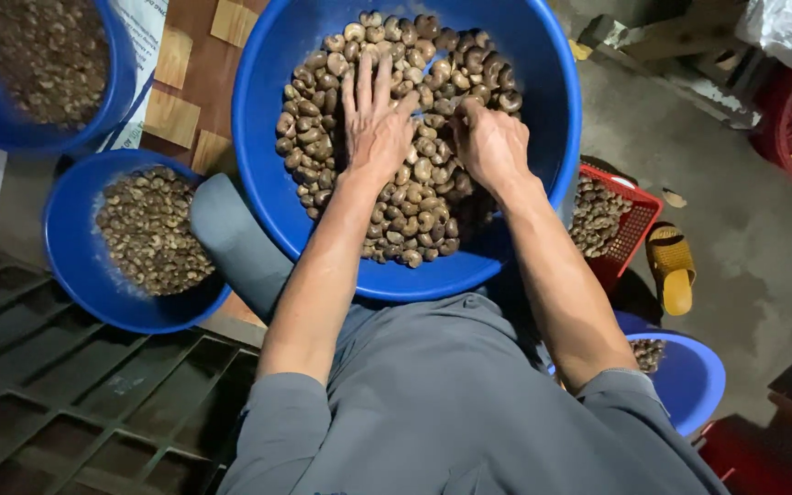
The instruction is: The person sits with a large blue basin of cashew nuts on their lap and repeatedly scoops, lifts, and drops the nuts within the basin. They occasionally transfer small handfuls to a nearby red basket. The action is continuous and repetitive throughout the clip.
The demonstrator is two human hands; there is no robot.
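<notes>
Big blue basin [543, 137] on lap, full of nuts [414, 197]. Left hand [376, 124] flat, fingers spread, resting on the pile. Right hand [490, 142] curled, fingertips dug into nuts; grip hidden, can't tell.

A heap of raw cashew nuts [414, 183], grey-brown and kidney-shaped, fills the large round blue basin [543, 211]. The pile covers most of the basin's floor, from the far wall down to the near rim, leaving bare blue plastic along the left and right walls.
</notes>
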